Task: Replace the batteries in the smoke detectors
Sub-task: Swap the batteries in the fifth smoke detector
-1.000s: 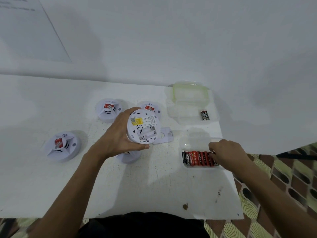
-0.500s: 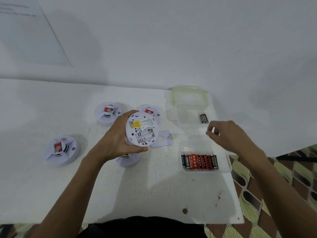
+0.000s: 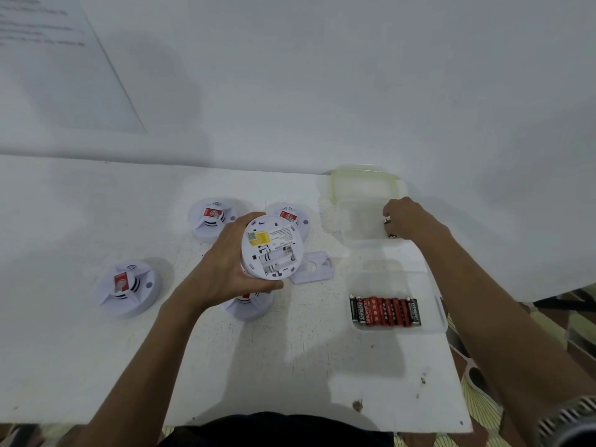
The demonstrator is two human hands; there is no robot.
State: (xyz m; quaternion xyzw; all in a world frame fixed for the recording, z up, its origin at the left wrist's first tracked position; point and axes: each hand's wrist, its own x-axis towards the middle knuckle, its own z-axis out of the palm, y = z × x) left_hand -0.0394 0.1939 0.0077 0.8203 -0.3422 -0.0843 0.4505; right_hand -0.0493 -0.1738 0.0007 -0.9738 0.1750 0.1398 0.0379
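Right hand [image 3: 407, 217] now at far container [image 3: 356, 221]

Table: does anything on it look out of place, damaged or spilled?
Nothing spilled or broken. The small cover lies loose on the table, off the detector in the left hand, whose battery slot is empty. Dark specks mark the near edge.

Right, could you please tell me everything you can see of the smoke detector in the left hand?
The smoke detector is a round white plastic disc, held above the table with its back facing the camera. The back shows a yellow label, fine printed text and an open battery compartment that looks empty. The left hand grips it round the rim, thumb at the lower edge.
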